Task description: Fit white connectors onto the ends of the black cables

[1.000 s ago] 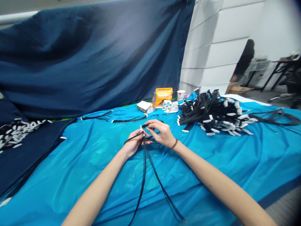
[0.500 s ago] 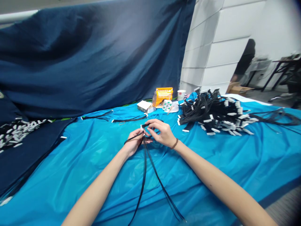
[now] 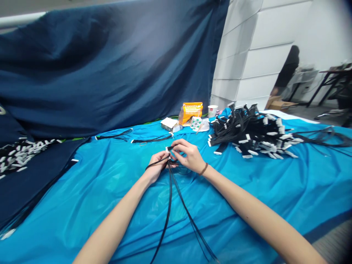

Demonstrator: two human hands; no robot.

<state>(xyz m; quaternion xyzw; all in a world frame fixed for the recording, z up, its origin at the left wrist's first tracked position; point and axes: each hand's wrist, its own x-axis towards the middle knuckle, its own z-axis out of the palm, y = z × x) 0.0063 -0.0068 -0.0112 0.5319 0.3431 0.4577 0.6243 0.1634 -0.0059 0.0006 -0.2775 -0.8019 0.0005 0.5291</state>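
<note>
Near the middle of the blue-covered table, my left hand (image 3: 157, 165) is closed on a black cable harness (image 3: 169, 190), whose thin wires hang down toward me in two strands. One wire loops round the back of that hand. A white connector (image 3: 168, 150) shows between my two hands at the top of the bundle. My right hand (image 3: 189, 156) pinches the black wires just beside this connector, thumb and fingertips together. How the fingers sit on the connector is partly hidden.
A big pile of black cables with white connectors (image 3: 247, 135) lies to the right. More white-ended cables (image 3: 24, 157) rest on dark cloth at left. Behind my hands are two laid-out cables (image 3: 151, 139), a small box (image 3: 171, 124), an orange pouch (image 3: 191, 113) and a paper cup (image 3: 212, 110).
Both hands keep their hold on the harness. The white connector has shifted very slightly right and down; the whole view has moved a little.
</note>
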